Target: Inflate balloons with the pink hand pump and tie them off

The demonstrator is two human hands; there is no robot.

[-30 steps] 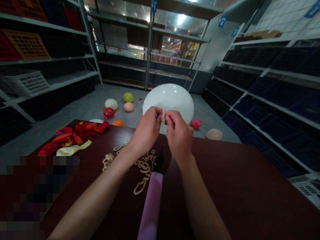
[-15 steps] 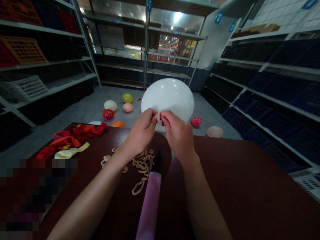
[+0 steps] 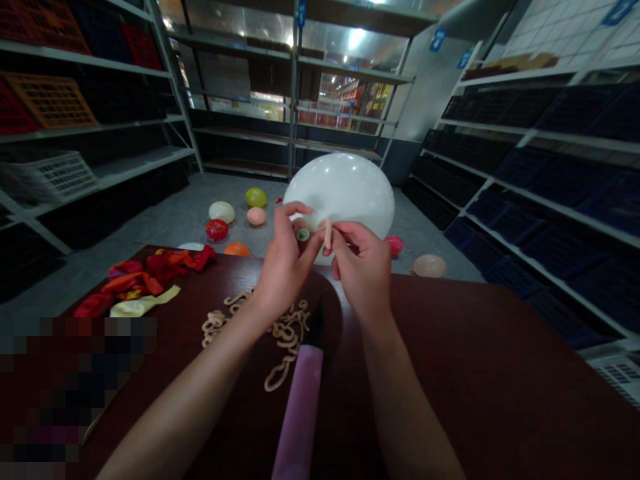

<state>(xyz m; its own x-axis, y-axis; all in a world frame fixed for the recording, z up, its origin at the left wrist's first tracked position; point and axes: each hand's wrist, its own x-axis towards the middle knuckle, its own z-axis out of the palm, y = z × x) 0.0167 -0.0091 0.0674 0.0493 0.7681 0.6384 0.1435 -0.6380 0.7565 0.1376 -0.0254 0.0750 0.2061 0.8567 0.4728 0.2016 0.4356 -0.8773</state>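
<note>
A large inflated white balloon (image 3: 345, 187) is just beyond my hands, over the far table edge. My left hand (image 3: 286, 257) is closed on the balloon's neck, its index finger lifted and curved; the neck's pale round mouth (image 3: 303, 235) shows between thumb and fingers. Pinched in my right hand (image 3: 363, 263) is a beige rubber band (image 3: 328, 233), which lies against the neck by the left thumb tip. Below, more rubber bands (image 3: 286, 333) are heaped on the table. Alongside them is a pink tube-shaped tool (image 3: 303, 400) with a black tapered tip, perhaps a balloon pump.
Uninflated red and orange balloons (image 3: 160, 270) and a pale yellow one (image 3: 143, 305) lie on the dark table (image 3: 450, 360) at left. Several small inflated balloons (image 3: 221, 213) rest on the floor. Shelves with crates (image 3: 50, 100) line both sides.
My hands have opened out slightly, the left index finger lifting so the balloon's mouth shows. The rubber band and right hand have shifted a little right. The white balloon appears slightly higher.
</note>
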